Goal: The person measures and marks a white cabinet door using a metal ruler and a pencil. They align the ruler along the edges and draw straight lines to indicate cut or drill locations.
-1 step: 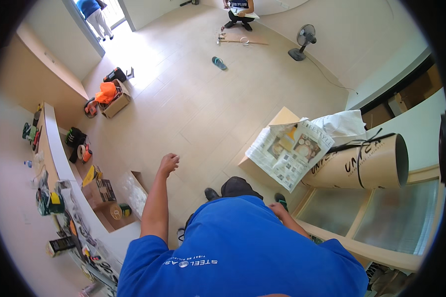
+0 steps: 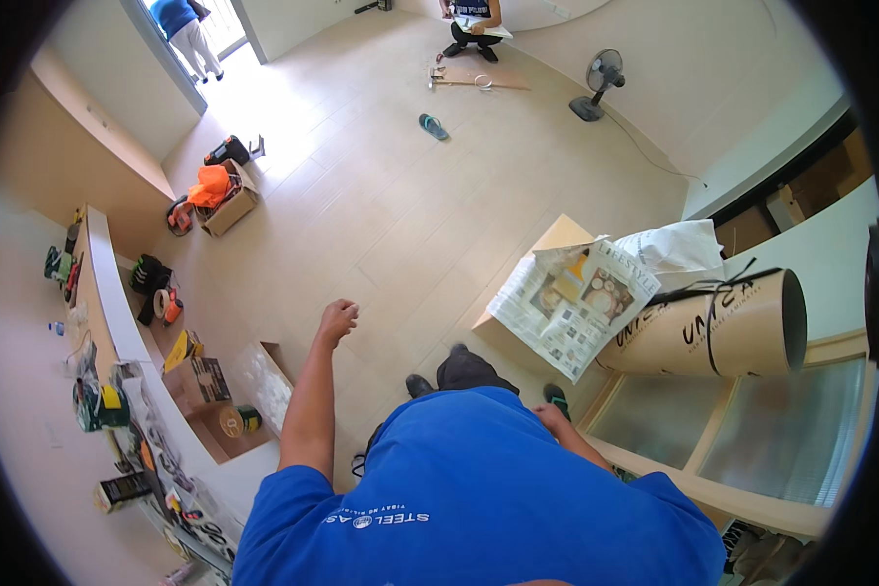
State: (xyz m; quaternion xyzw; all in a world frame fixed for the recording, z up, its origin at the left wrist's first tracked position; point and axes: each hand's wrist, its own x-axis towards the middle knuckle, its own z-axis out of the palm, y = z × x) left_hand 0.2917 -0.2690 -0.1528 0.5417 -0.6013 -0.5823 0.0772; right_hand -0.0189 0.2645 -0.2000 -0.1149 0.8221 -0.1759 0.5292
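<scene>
My left hand (image 2: pixel 338 322) is held out ahead over the tiled floor, its fingers curled in. Nothing can be seen sticking out of it. My right hand (image 2: pixel 554 418) hangs low beside my right leg, partly covered by my blue shirt (image 2: pixel 498 479), so its fingers are hidden. To the right of my legs, a sheet of newspaper (image 2: pixel 547 317) lies over a pale board (image 2: pixel 561 234), with a yellow-handled paintbrush (image 2: pixel 570 277) on the paper. Against the board's right side rests a large brown roll (image 2: pixel 752 317) tied with black cord.
A cluttered counter (image 2: pixel 103 283) runs along my left, with open cardboard boxes (image 2: pixel 232 207) near it. A slipper (image 2: pixel 433 126) and a standing fan (image 2: pixel 604 83) are ahead. Another person (image 2: pixel 474 27) crouches at the back; a second (image 2: pixel 188 41) stands by the doorway. Framed glass panels (image 2: pixel 649 425) lie right.
The view has shifted very slightly. My left hand stays in nearly the same place, its fingers turned a little; nothing else has visibly changed.
</scene>
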